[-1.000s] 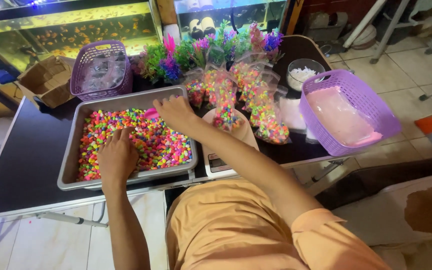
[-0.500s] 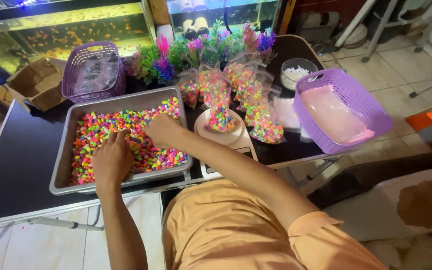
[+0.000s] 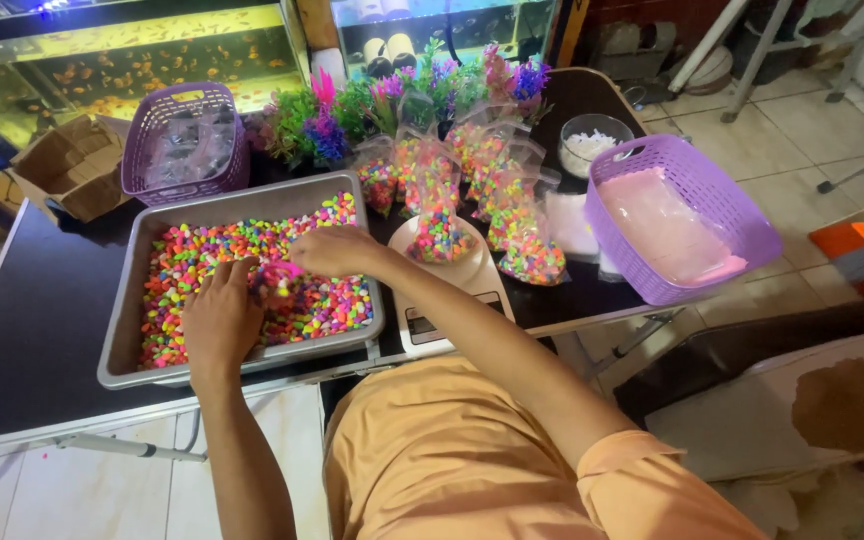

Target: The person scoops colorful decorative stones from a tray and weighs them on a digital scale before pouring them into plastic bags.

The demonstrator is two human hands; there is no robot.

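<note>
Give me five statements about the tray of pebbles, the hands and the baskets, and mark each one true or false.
1. Both hands are in the metal tray of coloured pebbles. True: the left hand and the right hand rest on them.
2. The pebbles in the tray are all white. False: they are mixed pink, yellow, green, orange and blue.
3. A filled clear bag of pebbles sits on the scale beside the tray. True.
4. The large purple basket on the right holds pebbles. False: it holds pale pink plastic sheets or bags.
5. The smaller purple basket stands behind the tray. True.
</note>
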